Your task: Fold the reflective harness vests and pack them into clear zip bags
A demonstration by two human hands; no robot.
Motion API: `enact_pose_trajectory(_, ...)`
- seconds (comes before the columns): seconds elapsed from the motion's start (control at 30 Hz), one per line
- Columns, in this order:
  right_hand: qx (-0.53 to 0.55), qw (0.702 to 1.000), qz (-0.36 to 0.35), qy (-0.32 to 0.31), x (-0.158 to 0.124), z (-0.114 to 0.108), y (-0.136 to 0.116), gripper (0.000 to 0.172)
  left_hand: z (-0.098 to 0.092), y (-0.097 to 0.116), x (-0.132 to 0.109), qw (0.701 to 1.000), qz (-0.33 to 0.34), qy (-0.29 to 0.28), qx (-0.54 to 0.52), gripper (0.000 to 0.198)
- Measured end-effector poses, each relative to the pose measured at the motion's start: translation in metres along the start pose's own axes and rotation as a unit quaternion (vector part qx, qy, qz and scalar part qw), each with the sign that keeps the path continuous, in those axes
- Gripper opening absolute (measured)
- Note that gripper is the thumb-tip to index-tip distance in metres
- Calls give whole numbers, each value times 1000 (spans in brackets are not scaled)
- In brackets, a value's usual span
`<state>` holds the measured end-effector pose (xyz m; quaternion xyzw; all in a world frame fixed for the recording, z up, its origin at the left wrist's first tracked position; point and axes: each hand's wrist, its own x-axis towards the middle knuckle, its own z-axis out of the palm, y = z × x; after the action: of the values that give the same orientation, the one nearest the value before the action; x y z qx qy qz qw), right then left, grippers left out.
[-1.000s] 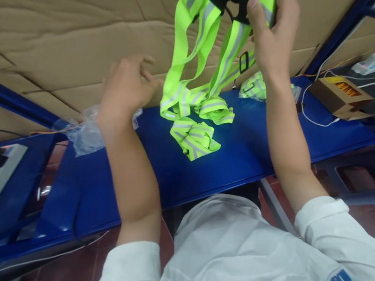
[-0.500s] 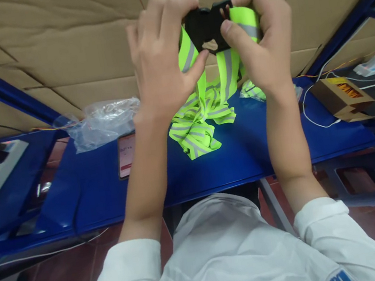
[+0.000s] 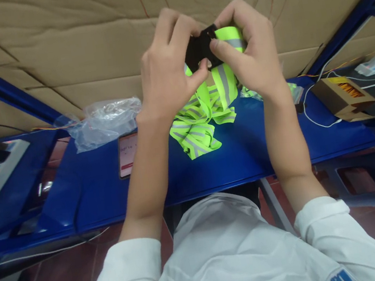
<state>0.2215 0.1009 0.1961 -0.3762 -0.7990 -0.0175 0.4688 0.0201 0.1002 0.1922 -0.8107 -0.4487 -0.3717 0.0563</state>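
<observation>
A black plastic buckle (image 3: 200, 52) is held up over the bench between both hands. My left hand (image 3: 170, 62) pinches its left side, thumb below and fingers above. On the other side my right hand (image 3: 251, 47) grips the buckle's right end, its thumb pressed on the front. Bright yellow-green reflective webbing (image 3: 224, 84) with a grey stripe loops through the buckle beside my right fingers. The rest of that webbing hangs down into a crumpled heap on the blue bench (image 3: 242, 151). My palms hide part of the strap.
Left of the heap lie a clear plastic bag (image 3: 106, 120) and a phone (image 3: 127, 154). Right of my forearm are a small cardboard box (image 3: 343, 99), a white cable and another bagged reflective strap (image 3: 251, 93). A cardboard panel (image 3: 89, 56) stands behind, between blue metal posts.
Both hands have come down and slightly left with the buckle, and it tilts a little more. The webbing heap stays on the bench.
</observation>
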Motion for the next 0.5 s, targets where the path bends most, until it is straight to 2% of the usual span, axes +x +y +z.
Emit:
enact_pose_trajectory(0.07, -4, 1000, 9, 1, 0, 1, 0, 3, 1, -5, 0, 1000, 11, 2, -8, 24)
enact_pose_trajectory(0.23, -35, 998, 44, -9, 2, 2, 1, 6, 4, -20, 3, 993, 91, 0, -74, 16)
enact_pose_trajectory(0.3, -44, 997, 53, -32, 2, 2, 3, 7, 5, -24, 5, 991, 79, -17, -108, 17)
enact_pose_trajectory(0.4, -50, 997, 52, -31, 4, 0, 9, 6, 6, -31, 5, 975, 41, -41, -214, 22)
enact_pose_trajectory(0.5, -15, 999, 32, 30, 7, -4, 23, 6, 6, -44, 4, 954, 21, -31, -298, 28)
